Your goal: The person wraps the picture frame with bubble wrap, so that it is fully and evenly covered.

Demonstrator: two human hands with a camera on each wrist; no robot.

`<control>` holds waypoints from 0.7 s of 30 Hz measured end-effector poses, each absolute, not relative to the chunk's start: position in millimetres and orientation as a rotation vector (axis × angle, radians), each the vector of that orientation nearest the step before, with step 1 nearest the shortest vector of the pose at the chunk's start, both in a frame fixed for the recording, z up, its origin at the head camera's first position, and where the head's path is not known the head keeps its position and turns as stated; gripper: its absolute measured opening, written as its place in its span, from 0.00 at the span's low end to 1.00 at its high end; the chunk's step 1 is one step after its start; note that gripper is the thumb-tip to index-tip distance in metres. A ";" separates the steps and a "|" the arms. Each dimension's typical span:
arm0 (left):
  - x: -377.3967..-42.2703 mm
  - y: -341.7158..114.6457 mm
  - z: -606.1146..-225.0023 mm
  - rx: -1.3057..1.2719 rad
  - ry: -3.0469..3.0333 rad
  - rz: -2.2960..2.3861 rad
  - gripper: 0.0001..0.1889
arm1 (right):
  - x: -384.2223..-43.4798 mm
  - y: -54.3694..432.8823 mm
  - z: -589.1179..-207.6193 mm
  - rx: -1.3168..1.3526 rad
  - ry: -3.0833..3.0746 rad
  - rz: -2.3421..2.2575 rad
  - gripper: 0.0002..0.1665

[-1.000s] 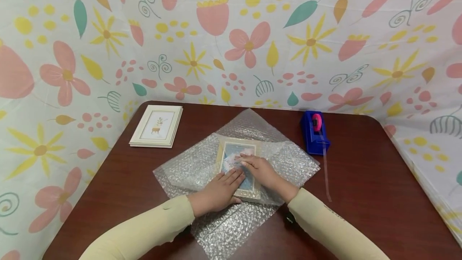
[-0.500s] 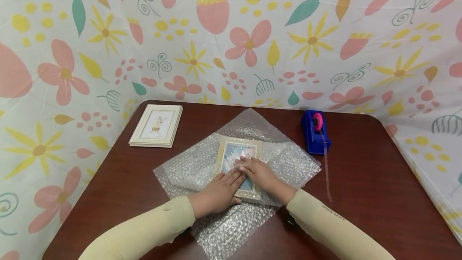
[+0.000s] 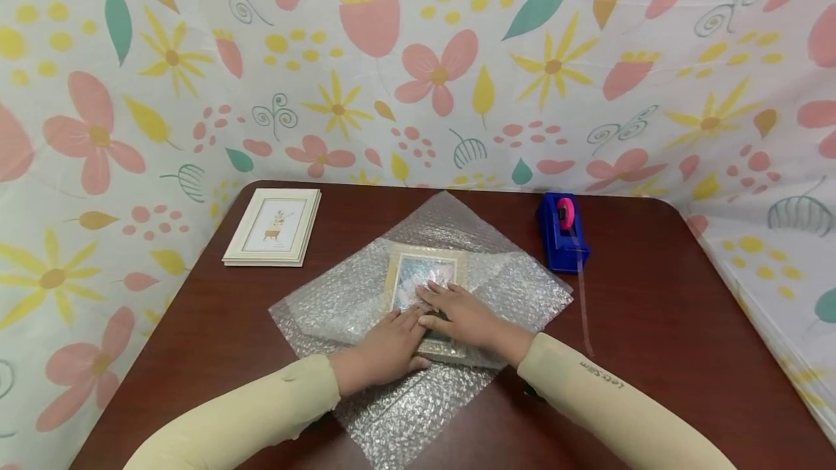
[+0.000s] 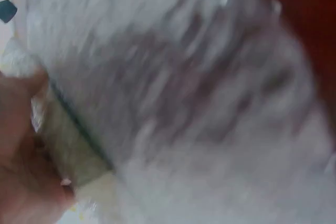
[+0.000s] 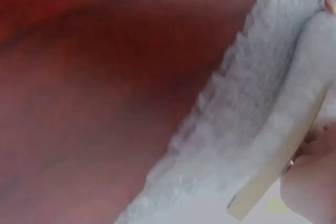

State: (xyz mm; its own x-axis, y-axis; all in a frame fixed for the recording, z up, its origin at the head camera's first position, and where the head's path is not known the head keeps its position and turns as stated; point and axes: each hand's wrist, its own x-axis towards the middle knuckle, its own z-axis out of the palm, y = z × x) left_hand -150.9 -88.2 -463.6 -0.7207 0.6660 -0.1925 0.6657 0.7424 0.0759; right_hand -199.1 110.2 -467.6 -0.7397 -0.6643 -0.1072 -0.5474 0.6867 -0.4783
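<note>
Left hand, right hand flat, outstretched on bubble wrap over frame; dispenser right of them, white frame left.

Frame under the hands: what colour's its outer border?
Light tan outer border, clearest in the head view.

Wht frame: back L on brn tbl | blue tape disp.: back R | floral cloth behind
</note>
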 end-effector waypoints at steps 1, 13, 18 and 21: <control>-152.8 -89.2 -461.5 1.061 2.727 0.051 0.40 | -200.2 110.7 -467.2 -0.978 2.618 -0.611 0.43; -167.3 -89.8 -456.4 1.257 2.973 0.377 0.27 | -202.2 115.2 -463.2 -1.020 2.605 -0.576 0.68; -166.1 -91.3 -457.1 1.161 2.872 0.495 0.35 | -202.4 114.9 -463.4 -0.958 2.582 -0.624 0.72; -165.7 -92.0 -458.3 1.115 2.844 0.506 0.36 | -202.9 114.6 -462.5 -0.933 2.570 -0.652 0.71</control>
State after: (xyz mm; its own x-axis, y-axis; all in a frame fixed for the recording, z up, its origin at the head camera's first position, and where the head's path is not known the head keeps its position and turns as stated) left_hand -165.7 -92.0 -458.3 -0.7397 0.6686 0.0766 0.6540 0.6873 0.3161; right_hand -202.9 114.6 -462.5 -0.7313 -0.6660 -0.1470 -0.5153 0.6807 -0.5207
